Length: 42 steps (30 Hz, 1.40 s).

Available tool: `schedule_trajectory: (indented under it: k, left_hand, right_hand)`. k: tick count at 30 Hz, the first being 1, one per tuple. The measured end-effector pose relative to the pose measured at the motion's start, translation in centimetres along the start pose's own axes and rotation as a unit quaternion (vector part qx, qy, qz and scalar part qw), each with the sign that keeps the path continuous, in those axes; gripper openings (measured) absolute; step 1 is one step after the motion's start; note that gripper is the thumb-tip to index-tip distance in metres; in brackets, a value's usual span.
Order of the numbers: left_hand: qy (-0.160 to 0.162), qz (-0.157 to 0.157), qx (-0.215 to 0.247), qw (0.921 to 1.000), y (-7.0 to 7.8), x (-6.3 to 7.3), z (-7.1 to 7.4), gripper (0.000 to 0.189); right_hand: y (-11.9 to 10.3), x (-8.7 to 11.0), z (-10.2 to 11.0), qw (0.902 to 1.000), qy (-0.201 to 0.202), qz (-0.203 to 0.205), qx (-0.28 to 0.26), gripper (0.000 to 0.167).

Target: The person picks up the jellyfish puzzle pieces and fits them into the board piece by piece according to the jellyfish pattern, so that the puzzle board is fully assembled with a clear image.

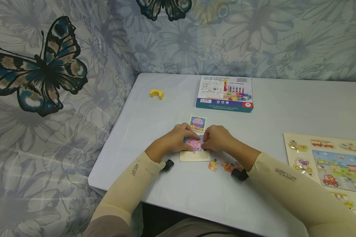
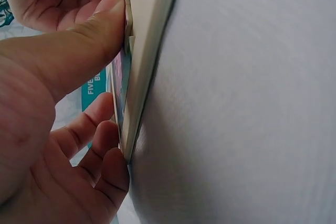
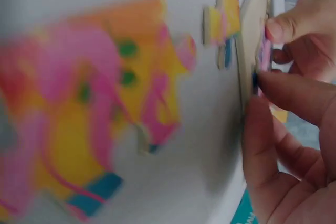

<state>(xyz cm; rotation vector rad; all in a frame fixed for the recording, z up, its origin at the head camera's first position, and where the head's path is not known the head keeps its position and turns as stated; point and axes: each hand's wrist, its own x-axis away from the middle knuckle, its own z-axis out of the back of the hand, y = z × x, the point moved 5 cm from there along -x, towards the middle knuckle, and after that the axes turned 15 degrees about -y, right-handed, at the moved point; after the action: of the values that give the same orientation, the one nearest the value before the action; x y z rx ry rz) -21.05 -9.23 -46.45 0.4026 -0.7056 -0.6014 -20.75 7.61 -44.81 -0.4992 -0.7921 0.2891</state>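
A small wooden puzzle board [image 1: 192,157] lies on the table, its upper part covered by joined pink and blue jigsaw pieces [image 1: 193,142]. My left hand [image 1: 178,137] holds the board from the left. In the left wrist view its thumb [image 2: 105,30] presses on the pieces while the bent fingers [image 2: 113,174] touch the board's edge. My right hand [image 1: 221,137] pinches a puzzle piece [image 3: 255,80] at the board's right side; the fingers hide most of it. A picture card [image 1: 197,122] with a pink figure lies just beyond the board.
Loose orange and pink puzzle pieces [image 1: 213,165] lie to the near right of the board. Behind are a bead-set box [image 1: 225,93] and a yellow arch block [image 1: 157,94]. At the right lies a large picture puzzle board [image 1: 299,144]. A patterned wall [image 1: 178,49] borders the table.
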Motion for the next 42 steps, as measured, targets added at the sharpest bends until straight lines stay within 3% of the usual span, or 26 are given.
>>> schedule_trajectory:
  k: [3, 9, 13, 22, 30, 42]
  left_hand:
    - [-0.004, 0.002, 0.0, 1.0, 0.2, 0.0, 0.0, 0.047]
    - [-0.009, 0.006, -0.004, 0.9999, 0.5, -0.1, 0.1, 0.041]
    - [0.007, 0.019, -0.017, 0.9997, 1.0, -0.5, 0.1, 0.029]
    - [0.026, 0.064, -0.008, 0.9976, 1.5, -1.1, 0.0, 0.022]
    - [0.027, 0.061, 0.005, 0.9978, 1.0, -1.3, 0.0, 0.022]
    - [-0.001, 0.048, 0.035, 0.9982, 1.5, -1.0, 0.5, 0.022]
  right_hand:
    - [0.2, -0.3, 0.4, 0.9997, -0.007, -0.015, 0.016, 0.026]
    - [1.1, -1.0, 0.7, 0.9981, -0.041, -0.034, -0.03, 0.034]
    - [1.4, -1.3, 0.9, 0.997, -0.052, -0.034, -0.046, 0.038]
    - [1.9, -1.3, 0.9, 0.9959, -0.058, -0.016, -0.067, 0.027]
    - [1.5, -1.1, 0.5, 0.9994, -0.029, -0.008, -0.019, 0.029]
    - [1.9, -0.9, 0.8, 0.997, -0.038, -0.016, -0.066, 0.033]
